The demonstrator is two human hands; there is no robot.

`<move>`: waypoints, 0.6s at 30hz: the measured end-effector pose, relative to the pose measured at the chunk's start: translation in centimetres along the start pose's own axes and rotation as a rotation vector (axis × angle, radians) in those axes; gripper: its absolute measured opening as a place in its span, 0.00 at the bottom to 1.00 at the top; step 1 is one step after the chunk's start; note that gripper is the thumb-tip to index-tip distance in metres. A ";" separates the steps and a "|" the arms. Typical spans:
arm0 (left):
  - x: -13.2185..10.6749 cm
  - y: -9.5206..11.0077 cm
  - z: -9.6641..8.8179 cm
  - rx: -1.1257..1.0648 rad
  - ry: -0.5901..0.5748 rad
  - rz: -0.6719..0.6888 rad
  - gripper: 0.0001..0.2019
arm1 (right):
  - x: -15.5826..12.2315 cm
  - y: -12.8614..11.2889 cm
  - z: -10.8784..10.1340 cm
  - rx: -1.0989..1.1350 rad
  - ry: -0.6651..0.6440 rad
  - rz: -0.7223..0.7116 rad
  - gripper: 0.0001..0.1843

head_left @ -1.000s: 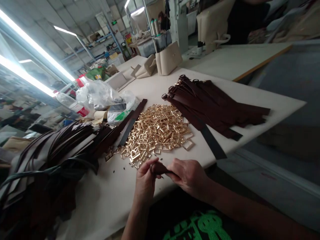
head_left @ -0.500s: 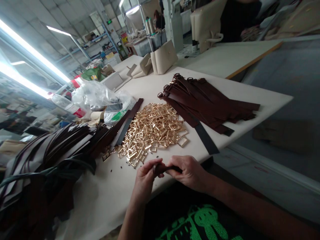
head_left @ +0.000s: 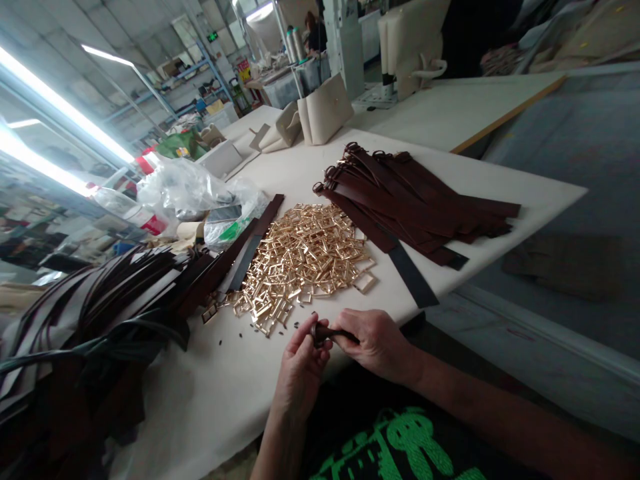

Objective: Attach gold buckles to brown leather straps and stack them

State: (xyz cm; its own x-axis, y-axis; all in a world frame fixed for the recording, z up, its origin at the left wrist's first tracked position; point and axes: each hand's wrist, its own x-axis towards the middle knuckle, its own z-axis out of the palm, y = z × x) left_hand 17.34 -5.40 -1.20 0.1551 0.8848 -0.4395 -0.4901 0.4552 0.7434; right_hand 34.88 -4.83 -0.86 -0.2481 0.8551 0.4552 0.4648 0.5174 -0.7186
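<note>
Together, left fingers (head_left: 303, 333) and right fingers (head_left: 358, 324) tight around one brown strap (head_left: 329, 332).

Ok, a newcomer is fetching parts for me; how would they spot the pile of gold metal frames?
Find the pale worktable. Between the brown straps fanned at right and the big strip bundle at left lies the pile of gold metal frames, just beyond the left hand. Unlike those long strips, it is a shiny heap of small open rectangles.

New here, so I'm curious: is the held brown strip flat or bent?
Bent: the brown strip curves round by the left hand.
</note>
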 end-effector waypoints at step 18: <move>-1.4 -0.5 -0.2 0.380 -0.045 0.120 0.20 | -2.6 1.3 0.6 -0.013 -0.125 0.036 0.25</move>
State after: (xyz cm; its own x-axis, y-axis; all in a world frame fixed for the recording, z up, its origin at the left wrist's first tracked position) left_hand 17.18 -6.95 -1.09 0.1580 0.9335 -0.3219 -0.1566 0.3456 0.9252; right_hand 35.66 -6.32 -3.28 -0.3352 0.8708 0.3596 0.4863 0.4868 -0.7256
